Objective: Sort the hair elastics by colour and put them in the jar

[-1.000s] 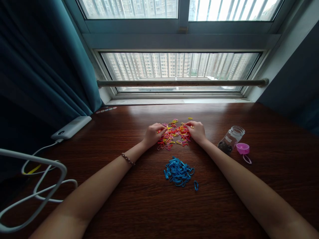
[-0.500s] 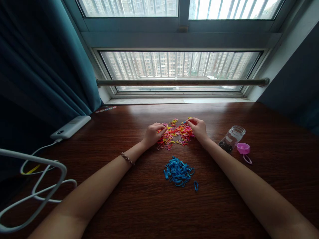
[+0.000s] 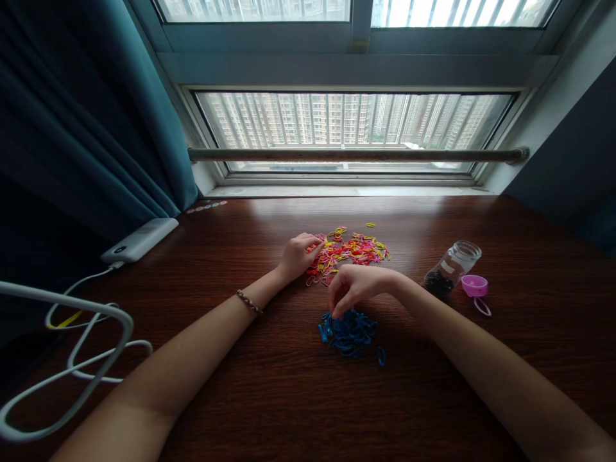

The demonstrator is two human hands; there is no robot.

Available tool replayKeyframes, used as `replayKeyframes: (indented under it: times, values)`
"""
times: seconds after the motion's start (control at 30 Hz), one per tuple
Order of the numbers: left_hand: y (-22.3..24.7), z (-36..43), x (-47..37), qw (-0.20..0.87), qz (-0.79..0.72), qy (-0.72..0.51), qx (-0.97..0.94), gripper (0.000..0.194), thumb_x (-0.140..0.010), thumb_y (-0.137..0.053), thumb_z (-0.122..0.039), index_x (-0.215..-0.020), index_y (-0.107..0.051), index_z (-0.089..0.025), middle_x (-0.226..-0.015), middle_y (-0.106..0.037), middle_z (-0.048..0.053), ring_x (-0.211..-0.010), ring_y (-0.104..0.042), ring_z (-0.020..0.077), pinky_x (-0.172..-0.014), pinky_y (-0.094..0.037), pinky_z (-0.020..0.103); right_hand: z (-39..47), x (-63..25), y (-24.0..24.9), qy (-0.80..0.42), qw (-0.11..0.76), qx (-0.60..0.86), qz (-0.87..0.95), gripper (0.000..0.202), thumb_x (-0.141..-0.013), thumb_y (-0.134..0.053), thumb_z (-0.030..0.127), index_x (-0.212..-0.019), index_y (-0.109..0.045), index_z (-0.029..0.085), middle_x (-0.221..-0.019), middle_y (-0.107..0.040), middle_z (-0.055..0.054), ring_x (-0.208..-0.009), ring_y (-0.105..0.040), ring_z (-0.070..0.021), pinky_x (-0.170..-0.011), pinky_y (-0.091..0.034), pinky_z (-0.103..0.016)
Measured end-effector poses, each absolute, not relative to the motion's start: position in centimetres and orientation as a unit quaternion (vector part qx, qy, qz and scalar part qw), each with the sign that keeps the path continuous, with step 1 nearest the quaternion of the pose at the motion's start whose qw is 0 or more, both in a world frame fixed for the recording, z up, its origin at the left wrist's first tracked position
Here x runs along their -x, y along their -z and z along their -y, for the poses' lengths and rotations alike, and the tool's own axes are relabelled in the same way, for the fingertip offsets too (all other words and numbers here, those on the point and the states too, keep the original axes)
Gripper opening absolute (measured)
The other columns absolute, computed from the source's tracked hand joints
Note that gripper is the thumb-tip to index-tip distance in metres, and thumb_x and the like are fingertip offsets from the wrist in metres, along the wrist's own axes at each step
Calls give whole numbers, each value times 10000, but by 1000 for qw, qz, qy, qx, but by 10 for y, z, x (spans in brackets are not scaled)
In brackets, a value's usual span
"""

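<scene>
Well, in the head view, the right hand (image 3: 360, 284) hangs over the pile of blue bands (image 3: 352, 337), its fingers and thumb bent downward and drawn close at the pile's far edge. Whether they pinch a band cannot be told. The blue pile lies on the dark wooden table (image 3: 269, 398), nearer the person than the mixed pile of red, pink and yellow bands (image 3: 366, 249). One loose blue band (image 3: 382, 356) lies just beside the blue pile, to its right.

The left hand (image 3: 298, 256) rests at the left edge of the mixed pile, fingers curled toward the thumb; it cannot be made out whether anything is held between them. A single yellow band (image 3: 370, 225) lies apart, beyond the mixed pile.

To the right, near the right forearm, is an uncapped clear jar (image 3: 455, 264) with dark contents at its bottom, and beside it a pink lid (image 3: 475, 285) with a loop. A bracelet (image 3: 249, 301) circles the left wrist.
</scene>
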State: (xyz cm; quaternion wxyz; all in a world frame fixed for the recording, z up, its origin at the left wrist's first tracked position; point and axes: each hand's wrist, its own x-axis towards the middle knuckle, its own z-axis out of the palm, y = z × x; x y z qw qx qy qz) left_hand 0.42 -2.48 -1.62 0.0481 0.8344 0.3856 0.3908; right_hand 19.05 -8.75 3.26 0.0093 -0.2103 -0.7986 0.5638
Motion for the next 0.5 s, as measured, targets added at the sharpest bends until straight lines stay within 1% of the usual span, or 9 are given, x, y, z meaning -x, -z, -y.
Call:
replayKeyframes:
  times: [0.07, 0.1, 0.17, 0.27, 0.33, 0.4, 0.5]
  values:
    - [18, 24, -4, 47, -379, -385, -840, 162, -812, -531, -266, -782, -656, -168, -787, -655, 49, -751, -578, 168, -715, -460, 290, 89, -190, -33, -558, -12, 214, 801, 251, -678, -645, 332, -818, -674, 124, -661, -635, -4, -543, -527, -79, -479, -408, -162]
    - [19, 24, -4, 46, -375, -382, -843, 160, -812, -530, -264, -787, -656, -169, -791, -655, 49, -758, -577, 169, -721, -460, 292, 88, -191, -33, -549, -6, 219, 807, 259, -674, -648, 338, -817, -674, 124, -647, -630, -1, -528, -516, -75, -463, -395, -159]
    - [21, 23, -4, 42, -370, -378, -848, 155, -811, -531, -261, -793, -656, -171, -792, -655, 50, -763, -576, 170, -725, -462, 296, 85, -192, -30, -532, 37, 236, 812, 268, -673, -648, 354, -809, -672, 124, -613, -614, 7, -500, -492, -69, -445, -371, -161]
    - [23, 23, -4, 35, -364, -377, -851, 151, -809, -533, -258, -791, -655, -172, -784, -653, 49, -765, -575, 171, -722, -466, 299, 79, -194, -22, -503, 168, 290, 797, 280, -690, -627, 390, -771, -664, 124, -577, -598, 10, -488, -486, -73, -458, -364, -176]
    - [24, 23, -4, 31, -359, -374, -855, 147, -809, -533, -256, -792, -654, -173, -782, -652, 49, -766, -575, 171, -721, -468, 300, 74, -195, -15, -452, 270, 341, 779, 295, -717, -594, 412, -712, -655, 124, -555, -591, 5, -490, -492, -80, -471, -361, -186]
    - [23, 23, -4, 26, -355, -371, -857, 144, -808, -534, -252, -798, -653, -172, -785, -652, 52, -769, -576, 172, -718, -470, 300, 70, -197, -10, -366, 353, 399, 763, 317, -747, -556, 422, -669, -647, 129, -522, -581, 2, -479, -490, -88, -474, -350, -195]
    - [23, 24, -4, 23, -352, -372, -859, 140, -806, -536, -245, -801, -652, -166, -793, -655, 59, -771, -578, 173, -716, -474, 299, 64, -203, -3, -213, 419, 487, 736, 328, -777, -515, 422, -653, -649, 149, -500, -581, -1, -474, -492, -103, -496, -340, -211]
